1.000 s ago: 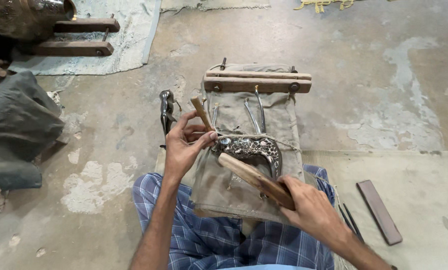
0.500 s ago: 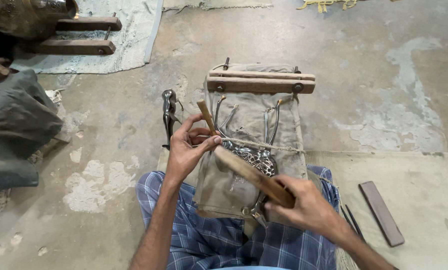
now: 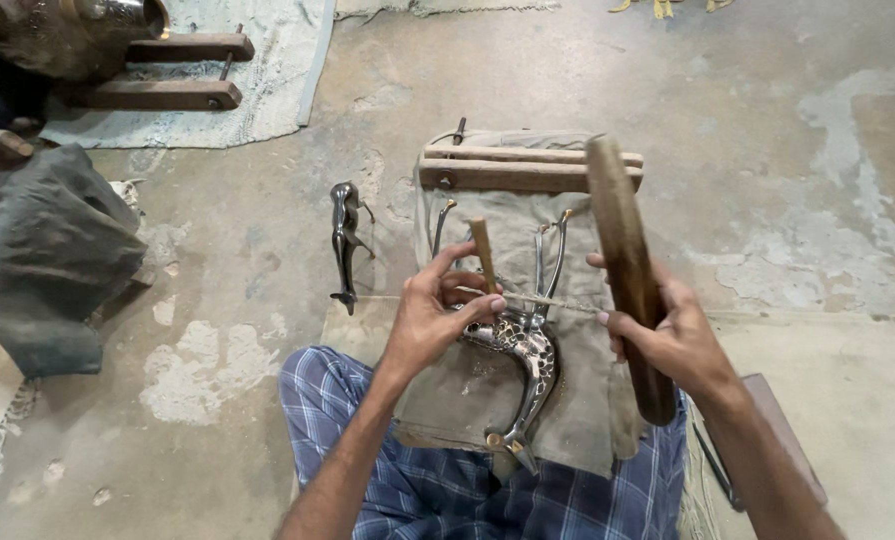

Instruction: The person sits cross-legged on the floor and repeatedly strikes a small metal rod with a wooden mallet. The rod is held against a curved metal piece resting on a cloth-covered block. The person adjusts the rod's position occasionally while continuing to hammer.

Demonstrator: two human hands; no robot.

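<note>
Left hand (image 3: 435, 318) is pinching a punch (image 3: 483, 258) on the metal animal figure (image 3: 523, 362); right hand (image 3: 673, 338) is gripping a wooden mallet (image 3: 627, 272), raised beside it. A crooked blow could be skidding the punch onto those fingers.

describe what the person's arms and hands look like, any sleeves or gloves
Both arms are bare from the frame edge to the wrist: no sleeves show. The left hand and right hand wear no gloves, and no rings, watch or bands can be seen. The forearms are lean, and the left thumbnail is short. The only clothing in view is a blue and white checked cloth over the lap.
</note>
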